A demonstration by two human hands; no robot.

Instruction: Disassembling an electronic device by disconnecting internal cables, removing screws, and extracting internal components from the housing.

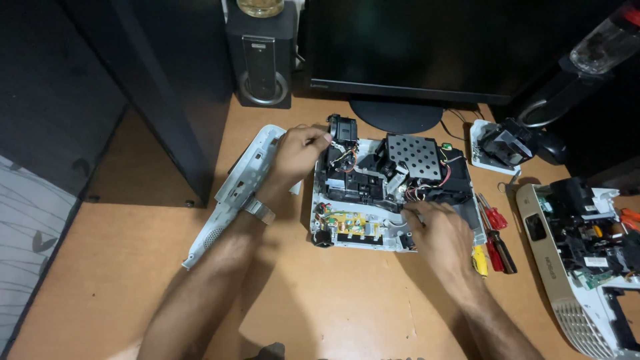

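Left hand (298, 152) pinches the opened projector's (390, 193) upper-left corner at frame centre; right hand (437, 230) presses, fingers curled, on its lower right edge.

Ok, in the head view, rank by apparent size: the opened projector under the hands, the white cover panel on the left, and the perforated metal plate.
1. opened projector, the widest.
2. white cover panel: long but narrow, so only a little behind.
3. perforated metal plate, clearly the smallest, sitting on the projector itself.

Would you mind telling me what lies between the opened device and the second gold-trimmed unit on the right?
In the head view, screwdrivers with red and yellow handles lie on the desk between the opened device and the second unit.
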